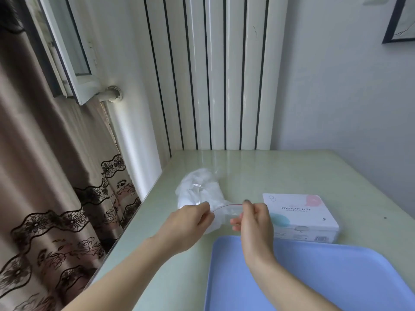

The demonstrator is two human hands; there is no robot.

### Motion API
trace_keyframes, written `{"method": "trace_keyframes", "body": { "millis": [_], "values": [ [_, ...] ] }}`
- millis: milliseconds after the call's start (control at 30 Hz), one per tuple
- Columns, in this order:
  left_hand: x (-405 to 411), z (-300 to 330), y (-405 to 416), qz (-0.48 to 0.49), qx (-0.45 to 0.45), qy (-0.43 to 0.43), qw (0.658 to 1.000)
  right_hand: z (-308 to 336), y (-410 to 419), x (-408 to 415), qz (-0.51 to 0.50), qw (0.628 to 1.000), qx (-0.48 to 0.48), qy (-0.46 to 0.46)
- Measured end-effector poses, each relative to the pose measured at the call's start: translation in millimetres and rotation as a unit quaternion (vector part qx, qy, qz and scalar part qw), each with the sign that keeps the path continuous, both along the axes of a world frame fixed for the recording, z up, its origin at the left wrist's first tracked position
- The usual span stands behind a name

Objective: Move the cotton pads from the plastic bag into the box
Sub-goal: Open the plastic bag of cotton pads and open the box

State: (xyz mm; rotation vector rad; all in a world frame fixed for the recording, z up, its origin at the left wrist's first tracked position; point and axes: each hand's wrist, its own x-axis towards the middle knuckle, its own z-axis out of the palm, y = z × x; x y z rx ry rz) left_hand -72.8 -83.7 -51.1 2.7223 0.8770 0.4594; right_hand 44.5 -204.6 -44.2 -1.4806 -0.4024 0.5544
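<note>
A clear plastic zip bag [198, 191] full of white cotton pads lies on the pale green table [292, 171], its red-lined mouth turned toward me. My left hand [190, 223] pinches the left end of that mouth. The right end is pinched by my right hand [253, 221], so the red strip is stretched between both hands. To the right of the bag lies a flat white box [301, 215] printed "COSMETIC PUFF", with its lid closed.
A light blue tray [336, 277] sits at the near right, partly under my right forearm. A white radiator [213, 86] stands against the wall behind the table. A brown lace-trimmed curtain [45, 198] hangs past the table's left edge.
</note>
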Motion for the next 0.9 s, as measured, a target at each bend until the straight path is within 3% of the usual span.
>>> {"method": "trace_keyframes", "body": {
  "millis": [100,233,500,700,900],
  "values": [
    [-1,-1,-3,0.003,-0.035,-0.018,0.999,-10,-1,-2,0.061,0.998,-0.011,-0.018],
    [2,-1,-12,-0.061,-0.045,0.018,0.997,-21,8,-2,0.176,0.984,-0.036,0.004],
    [-1,-7,-15,-0.081,-0.114,-0.021,0.99,-34,8,10,0.178,0.982,-0.056,-0.001],
    [2,-4,-15,-0.046,-0.233,-0.042,0.971,-36,6,8,0.179,0.981,-0.066,-0.025],
    [0,0,-12,-0.061,-0.199,-0.003,0.978,-37,7,5,0.177,0.981,-0.071,-0.028]
  ]
}}
